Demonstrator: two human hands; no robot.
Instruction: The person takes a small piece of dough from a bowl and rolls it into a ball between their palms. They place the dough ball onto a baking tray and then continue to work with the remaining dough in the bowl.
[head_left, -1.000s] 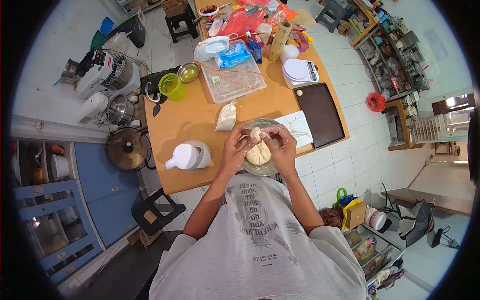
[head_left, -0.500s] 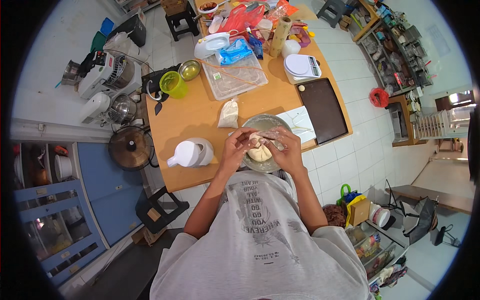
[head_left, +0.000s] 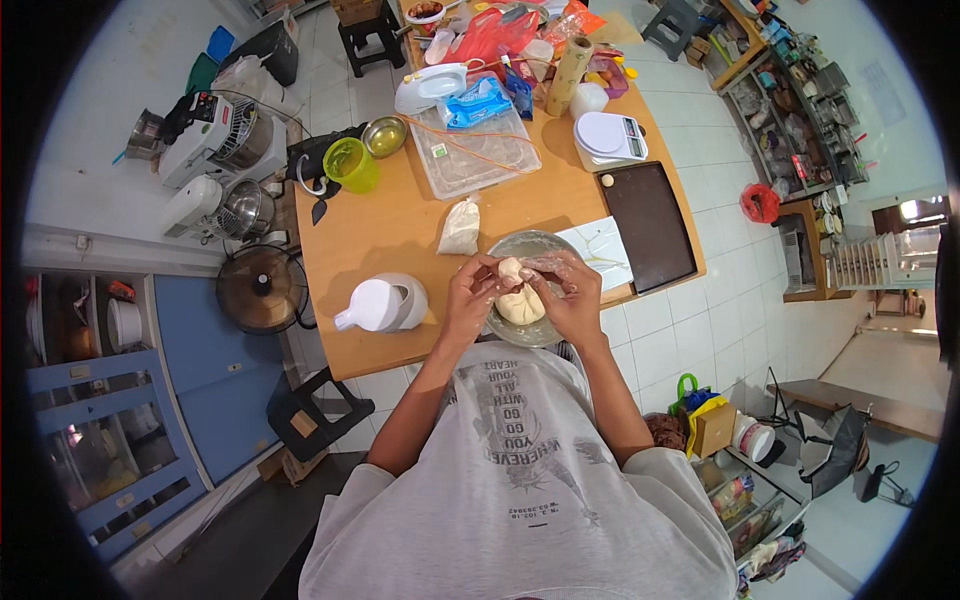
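Head view: left hand [head_left: 474,285] and right hand [head_left: 573,290], pinching grip on dough piece [head_left: 511,271]

Bright, fairly even light fills the scene, with glare at the opening [head_left: 922,210] on the right. Soft shadows lie on the surface [head_left: 380,218] left of the hands [head_left: 472,295]. Straight edges bow toward the dark, rounded rim, where detail softens.

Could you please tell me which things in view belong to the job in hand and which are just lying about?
In hand:
dough piece, between left hand and right hand
larger dough lump
bowl holding that lump
probably the dark tray, bearing a small pale ball

Apparently just lying about:
red plastic bag
blue packet
fan
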